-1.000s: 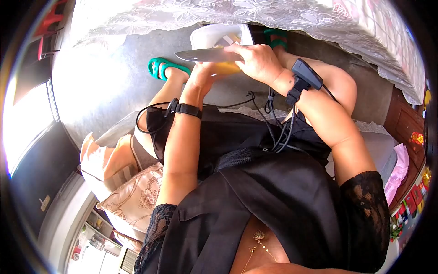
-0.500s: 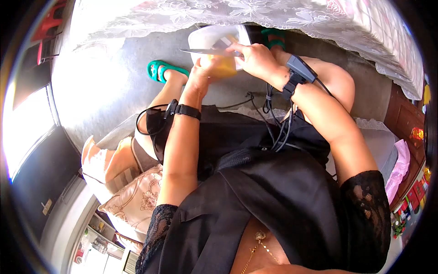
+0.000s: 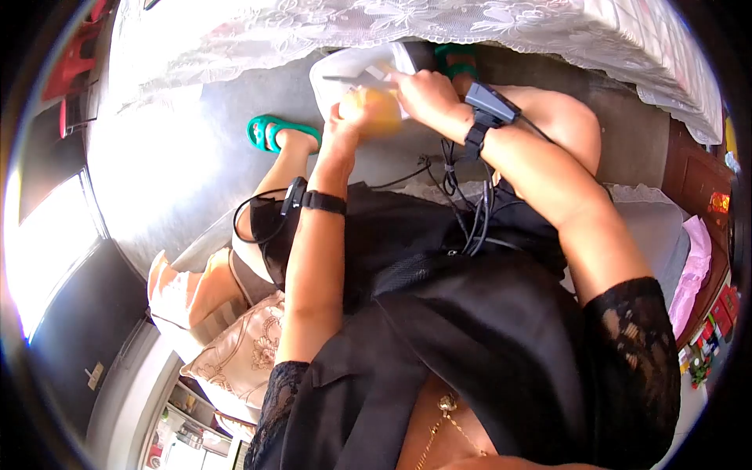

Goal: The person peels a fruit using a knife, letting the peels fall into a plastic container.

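Note:
My left hand (image 3: 346, 124) is wrapped round a yellow, rounded piece of food (image 3: 379, 114), blurred by motion, so its exact kind does not show. In my right hand (image 3: 431, 95) is a knife (image 3: 341, 78); its blade points left, just above the yellow piece and apart from it as far as the blur shows. Both hands are over a white plastic bin (image 3: 323, 69) on the floor. The bin's contents are largely hidden behind my hands.
A table with a white lace cloth (image 3: 439, 22) hangs over the bin's far side. My feet wear green sandals (image 3: 268, 135). Black cables (image 3: 462, 188) run from the wrist devices across my lap. A patterned cushion (image 3: 243, 341) lies at my left.
The knife and my right hand have moved slightly left and up. The yellow piece has shifted a little in my left hand, and the camera view has tilted slightly.

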The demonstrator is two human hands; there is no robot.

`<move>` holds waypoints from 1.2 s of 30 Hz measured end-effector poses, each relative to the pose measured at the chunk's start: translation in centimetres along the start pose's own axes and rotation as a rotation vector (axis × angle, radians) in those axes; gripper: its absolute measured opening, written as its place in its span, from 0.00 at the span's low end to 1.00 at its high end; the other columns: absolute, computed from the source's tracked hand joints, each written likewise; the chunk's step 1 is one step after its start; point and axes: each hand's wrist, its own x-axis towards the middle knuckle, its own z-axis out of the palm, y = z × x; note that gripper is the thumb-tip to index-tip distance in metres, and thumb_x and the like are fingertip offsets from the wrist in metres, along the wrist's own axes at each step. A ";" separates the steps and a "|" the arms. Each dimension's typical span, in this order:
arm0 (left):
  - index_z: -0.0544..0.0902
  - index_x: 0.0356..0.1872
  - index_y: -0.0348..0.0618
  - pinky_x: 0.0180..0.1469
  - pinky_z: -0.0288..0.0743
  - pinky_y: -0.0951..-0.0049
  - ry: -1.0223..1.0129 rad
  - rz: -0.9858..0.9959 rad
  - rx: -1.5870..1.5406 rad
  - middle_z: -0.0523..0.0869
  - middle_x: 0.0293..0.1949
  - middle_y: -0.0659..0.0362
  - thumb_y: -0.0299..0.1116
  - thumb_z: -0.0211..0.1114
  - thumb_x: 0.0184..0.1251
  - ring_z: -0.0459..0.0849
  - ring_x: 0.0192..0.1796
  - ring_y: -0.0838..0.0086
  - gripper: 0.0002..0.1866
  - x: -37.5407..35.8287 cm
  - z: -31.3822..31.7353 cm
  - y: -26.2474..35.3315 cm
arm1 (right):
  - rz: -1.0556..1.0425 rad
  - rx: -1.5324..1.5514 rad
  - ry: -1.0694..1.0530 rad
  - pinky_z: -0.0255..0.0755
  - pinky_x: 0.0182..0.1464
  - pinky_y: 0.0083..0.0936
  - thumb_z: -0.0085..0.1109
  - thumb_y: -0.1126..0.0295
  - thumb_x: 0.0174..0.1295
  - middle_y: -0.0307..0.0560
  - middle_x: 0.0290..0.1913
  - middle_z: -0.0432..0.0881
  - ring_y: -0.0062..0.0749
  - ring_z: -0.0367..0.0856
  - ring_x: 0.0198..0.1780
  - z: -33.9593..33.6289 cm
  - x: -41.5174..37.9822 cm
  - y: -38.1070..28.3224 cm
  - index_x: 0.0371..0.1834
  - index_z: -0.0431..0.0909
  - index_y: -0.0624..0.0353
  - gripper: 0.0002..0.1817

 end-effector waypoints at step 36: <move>0.75 0.68 0.52 0.68 0.72 0.43 -0.148 -0.200 -0.815 0.79 0.66 0.53 0.58 0.52 0.78 0.78 0.67 0.56 0.28 0.9 -0.6 0.7 | -0.358 0.109 0.223 0.86 0.43 0.37 0.67 0.80 0.48 0.54 0.45 0.89 0.48 0.90 0.40 -2.8 -1.5 -3.0 0.59 0.79 0.48 0.30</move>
